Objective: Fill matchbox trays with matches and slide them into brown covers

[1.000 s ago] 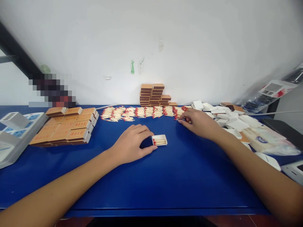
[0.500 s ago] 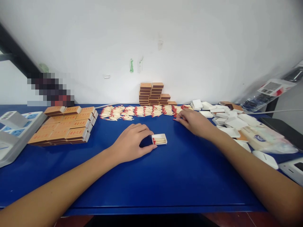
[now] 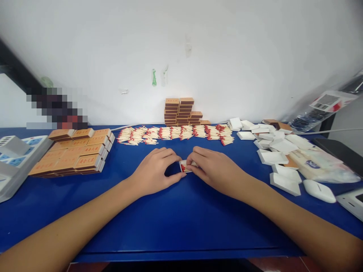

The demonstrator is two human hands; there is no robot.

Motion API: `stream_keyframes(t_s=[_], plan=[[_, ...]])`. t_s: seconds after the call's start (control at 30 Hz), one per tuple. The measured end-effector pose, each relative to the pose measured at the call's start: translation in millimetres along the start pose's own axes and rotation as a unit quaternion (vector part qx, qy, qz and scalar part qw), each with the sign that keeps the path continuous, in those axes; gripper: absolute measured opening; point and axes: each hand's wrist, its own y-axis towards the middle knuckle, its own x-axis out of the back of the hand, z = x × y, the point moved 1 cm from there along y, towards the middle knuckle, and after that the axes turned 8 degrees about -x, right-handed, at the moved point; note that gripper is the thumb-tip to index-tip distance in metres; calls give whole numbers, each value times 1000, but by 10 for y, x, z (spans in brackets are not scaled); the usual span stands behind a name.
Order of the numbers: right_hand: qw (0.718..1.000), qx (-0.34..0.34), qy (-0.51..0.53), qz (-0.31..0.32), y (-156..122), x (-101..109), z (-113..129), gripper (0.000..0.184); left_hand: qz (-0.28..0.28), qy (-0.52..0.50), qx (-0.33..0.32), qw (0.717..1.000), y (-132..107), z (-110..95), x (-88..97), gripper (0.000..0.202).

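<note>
A small white matchbox tray (image 3: 184, 166) with red-tipped matches in it lies on the blue table (image 3: 181, 219). My left hand (image 3: 154, 172) curls around its left end, thumb and fingers pinching it. My right hand (image 3: 212, 170) covers the tray's right part, fingers bent down onto it; what its fingertips hold is hidden. A long row of loose red-tipped matches (image 3: 176, 133) lies behind both hands.
Closed brown matchboxes (image 3: 76, 153) lie stacked at the left, and more brown boxes (image 3: 183, 112) stand against the wall. Several empty white trays (image 3: 272, 145) are scattered at the right, beside a white mouse (image 3: 319, 190) and plastic packets. A power strip (image 3: 17, 158) sits far left.
My right hand left the match row at the back right and came to the tray. The left hand stayed on the tray's left end.
</note>
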Motion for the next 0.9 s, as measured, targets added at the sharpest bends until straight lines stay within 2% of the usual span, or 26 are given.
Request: stream_keyframes(t_s=[0.13, 0.3, 0.43, 0.57, 0.9], plan=[[1000, -14, -3, -23, 20, 79, -206, 18, -4, 2, -2, 1000, -6, 6, -4, 29], [986, -99, -73, -108, 68, 272, -896, 17, -9, 3, -6, 1000, -33, 22, 10, 31], [980, -144, -97, -97, 81, 268, -1299, 14, -12, 2, -10, 1000, -41, 20, 23, 29], [985, -139, -76, -69, 117, 171, -1354, 14, -10, 5, -10, 1000, -41, 11, 26, 30], [987, -129, -67, -70, 165, 88, -1396, 11, -5, 4, -11, 1000, -36, 19, 14, 31]])
